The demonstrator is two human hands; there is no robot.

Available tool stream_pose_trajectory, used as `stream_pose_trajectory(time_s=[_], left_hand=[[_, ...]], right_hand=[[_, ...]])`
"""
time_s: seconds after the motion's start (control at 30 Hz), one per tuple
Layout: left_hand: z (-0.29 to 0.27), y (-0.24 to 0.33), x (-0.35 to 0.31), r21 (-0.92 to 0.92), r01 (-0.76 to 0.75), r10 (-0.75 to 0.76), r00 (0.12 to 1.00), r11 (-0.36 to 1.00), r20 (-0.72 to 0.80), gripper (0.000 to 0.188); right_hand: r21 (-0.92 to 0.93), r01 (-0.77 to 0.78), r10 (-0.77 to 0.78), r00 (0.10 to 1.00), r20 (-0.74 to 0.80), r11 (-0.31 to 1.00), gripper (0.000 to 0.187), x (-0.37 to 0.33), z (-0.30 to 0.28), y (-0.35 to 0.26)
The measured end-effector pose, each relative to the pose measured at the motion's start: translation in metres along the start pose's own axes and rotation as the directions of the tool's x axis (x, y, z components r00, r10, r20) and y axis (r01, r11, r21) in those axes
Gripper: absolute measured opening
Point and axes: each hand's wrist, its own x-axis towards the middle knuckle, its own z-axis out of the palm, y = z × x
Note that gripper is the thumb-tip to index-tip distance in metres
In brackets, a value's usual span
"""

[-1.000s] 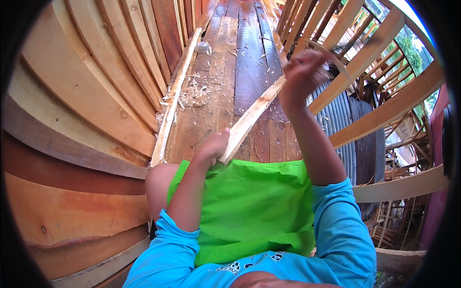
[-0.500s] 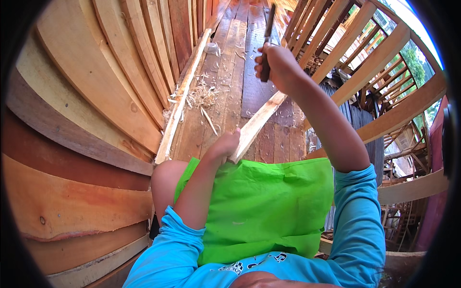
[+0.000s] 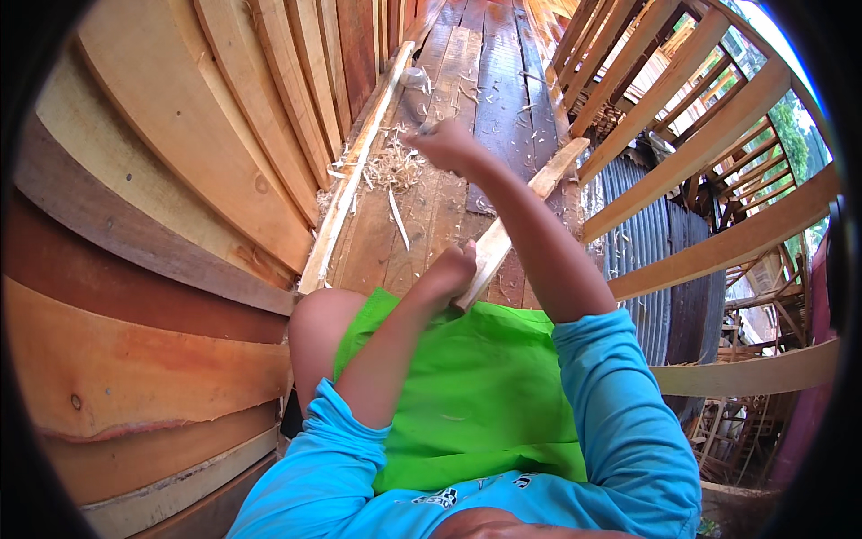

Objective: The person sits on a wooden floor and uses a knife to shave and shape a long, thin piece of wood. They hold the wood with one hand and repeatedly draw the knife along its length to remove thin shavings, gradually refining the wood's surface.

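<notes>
While left hand (image 3: 451, 271) holds stick (image 3: 492, 250) — right hand (image 3: 449, 145) hovers well off railing (image 3: 682, 162).

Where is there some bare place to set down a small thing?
The green cloth is mostly bare between the forearms. A smaller floor patch lies between the wooden edge strip and the long pale shaving. It is crowded at the shavings heap near the right hand.

The fisheye camera on my head looked steeply down and forward, from rather near, over the green cloth (image 3: 485, 395) to my left hand (image 3: 452, 271), my right hand (image 3: 446, 146) and the plank floor (image 3: 501, 85) farther ahead
</notes>
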Motion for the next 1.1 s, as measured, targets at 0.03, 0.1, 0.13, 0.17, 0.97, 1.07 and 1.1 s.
stream_pose_trajectory(time_s=[0.03,0.1,0.13,0.17,0.97,1.07,1.1], left_hand=[[-0.002,0.005,-0.005,0.009,0.022,-0.022,0.999,1.0,0.037,0.059],[-0.004,0.01,-0.011,0.026,0.07,-0.072,0.991,0.997,0.109,0.06],[0.001,0.004,-0.007,0.064,0.048,-0.053,0.995,0.997,0.081,0.053],[0.011,-0.003,-0.001,0.042,-0.098,0.095,0.992,0.994,0.078,0.05],[0.042,-0.059,0.02,-0.443,-0.294,0.376,0.921,0.847,0.106,0.045],[0.044,-0.06,0.018,-0.448,-0.291,0.37,0.924,0.845,0.098,0.045],[0.043,-0.061,0.017,-0.45,-0.286,0.363,0.927,0.846,0.091,0.045]], right_hand=[[-0.126,0.025,-0.016,0.998,0.068,0.992,0.04,0.013,0.02,0.003],[-0.383,0.051,0.058,0.962,0.266,0.922,0.038,0.036,0.051,0.011],[-0.365,0.019,0.111,0.937,0.333,0.931,0.037,0.055,0.066,0.025],[-0.351,-0.02,0.165,0.906,0.39,0.936,0.037,0.08,0.077,0.046],[-0.495,-0.011,0.148,0.96,0.238,0.869,0.039,0.115,0.169,0.129],[-0.431,0.066,0.033,0.975,0.218,0.9,0.034,0.11,0.178,0.14],[-0.366,-0.019,0.113,0.965,0.237,0.93,0.033,0.111,0.179,0.143]])
